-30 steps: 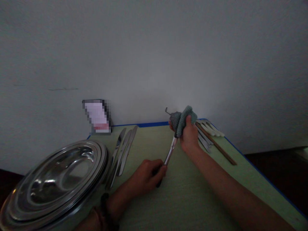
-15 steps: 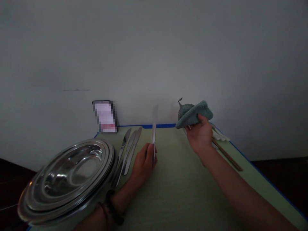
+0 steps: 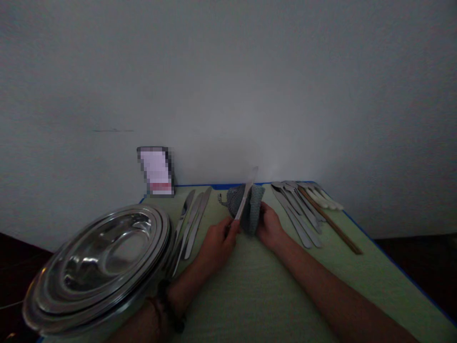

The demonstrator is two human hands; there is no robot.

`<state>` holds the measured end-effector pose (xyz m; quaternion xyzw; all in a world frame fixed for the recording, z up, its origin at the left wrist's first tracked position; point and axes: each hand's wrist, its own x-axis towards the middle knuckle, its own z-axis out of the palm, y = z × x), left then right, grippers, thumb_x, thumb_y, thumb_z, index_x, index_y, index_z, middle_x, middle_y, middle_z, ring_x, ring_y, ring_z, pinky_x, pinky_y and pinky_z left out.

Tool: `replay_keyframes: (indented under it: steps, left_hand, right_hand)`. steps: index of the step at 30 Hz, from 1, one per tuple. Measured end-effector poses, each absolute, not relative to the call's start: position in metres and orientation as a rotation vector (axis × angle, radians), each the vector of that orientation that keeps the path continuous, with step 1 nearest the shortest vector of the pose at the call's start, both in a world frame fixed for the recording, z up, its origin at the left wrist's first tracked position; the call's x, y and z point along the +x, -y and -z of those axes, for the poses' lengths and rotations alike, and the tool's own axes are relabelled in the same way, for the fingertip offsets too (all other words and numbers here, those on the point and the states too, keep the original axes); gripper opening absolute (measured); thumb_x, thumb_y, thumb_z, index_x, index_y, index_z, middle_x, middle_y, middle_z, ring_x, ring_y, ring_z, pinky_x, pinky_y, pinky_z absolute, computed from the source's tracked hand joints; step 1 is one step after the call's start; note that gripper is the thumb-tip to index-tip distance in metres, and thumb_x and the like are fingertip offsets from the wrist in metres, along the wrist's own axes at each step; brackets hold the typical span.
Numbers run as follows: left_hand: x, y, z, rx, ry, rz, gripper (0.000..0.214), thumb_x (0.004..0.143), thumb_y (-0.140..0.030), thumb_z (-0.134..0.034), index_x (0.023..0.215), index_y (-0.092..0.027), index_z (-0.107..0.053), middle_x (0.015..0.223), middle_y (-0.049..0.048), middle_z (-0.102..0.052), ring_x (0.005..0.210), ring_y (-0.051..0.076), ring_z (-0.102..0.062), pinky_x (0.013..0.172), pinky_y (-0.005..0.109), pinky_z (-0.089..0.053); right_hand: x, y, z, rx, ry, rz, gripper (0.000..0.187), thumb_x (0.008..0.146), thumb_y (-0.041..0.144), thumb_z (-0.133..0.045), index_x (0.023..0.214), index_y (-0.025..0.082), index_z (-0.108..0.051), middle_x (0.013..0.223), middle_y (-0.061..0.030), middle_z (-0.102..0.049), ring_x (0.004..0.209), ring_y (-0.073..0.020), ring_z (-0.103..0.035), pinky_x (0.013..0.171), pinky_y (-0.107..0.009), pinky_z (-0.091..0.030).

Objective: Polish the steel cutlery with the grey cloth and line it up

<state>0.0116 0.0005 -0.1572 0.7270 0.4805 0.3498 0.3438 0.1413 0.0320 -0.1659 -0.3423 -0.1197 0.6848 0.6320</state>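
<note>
My left hand (image 3: 217, 243) grips the handle of a table knife (image 3: 245, 196), whose blade points up and away towards the wall. My right hand (image 3: 269, 227) holds a grey-green knitted cloth (image 3: 252, 209) folded round the lower part of the blade. Both hands meet over the middle of the pale green table (image 3: 271, 290). The fingers of each hand are closed.
A stack of steel plates (image 3: 103, 259) sits at the near left. Three knives (image 3: 191, 221) lie beside it. Several spoons (image 3: 296, 209), white-handled pieces (image 3: 326, 197) and brown chopsticks (image 3: 332, 221) lie at the right. A blurred-out card (image 3: 156, 171) leans on the wall.
The right hand has come down and left with the cloth and closed it round the blade. The left hand tilted the knife towards it.
</note>
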Motion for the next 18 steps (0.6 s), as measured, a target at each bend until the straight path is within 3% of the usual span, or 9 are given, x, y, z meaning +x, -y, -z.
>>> replay_keyframes:
  steps: [9,14,18]
  left_hand:
    - [0.0145,-0.0042,0.1611,1.957,-1.311,-0.861,0.032,0.086,-0.037,-0.037,0.068,-0.017,-0.054,0.058,-0.0016,-0.053,0.052,0.014,-0.050,0.049,0.024,-0.032]
    - [0.0141,-0.0014,0.1617,1.995,-1.267,-0.836,0.017,0.081,-0.027,-0.043,0.080,-0.016,-0.056,0.067,0.0002,-0.060,0.059,0.015,-0.055,0.055,0.024,-0.037]
    - [0.0142,0.0000,0.1636,2.020,-1.242,-0.794,0.016,0.081,-0.026,-0.044,0.082,-0.016,-0.056,0.064,-0.0011,-0.058,0.054,0.014,-0.053,0.051,0.023,-0.036]
  right_hand:
    - [0.1459,-0.0322,0.1681,-0.684,0.356,-1.686,0.024,0.078,0.023,-0.042,0.065,0.018,-0.062,0.065,-0.0031,-0.067,0.078,-0.0186,-0.062,0.073,-0.030,-0.049]
    - [0.1471,-0.0285,0.1718,-0.664,0.572,-1.692,0.011,0.073,0.026,-0.059,0.077,0.017,-0.064,0.070,-0.0009,-0.068,0.076,-0.0164,-0.062,0.073,-0.028,-0.047]
    - [0.1460,-0.0286,0.1738,-0.662,0.697,-1.620,0.024,0.062,0.024,-0.072,0.084,0.017,-0.064,0.075,0.0001,-0.068,0.069,-0.0141,-0.061,0.071,-0.028,-0.046]
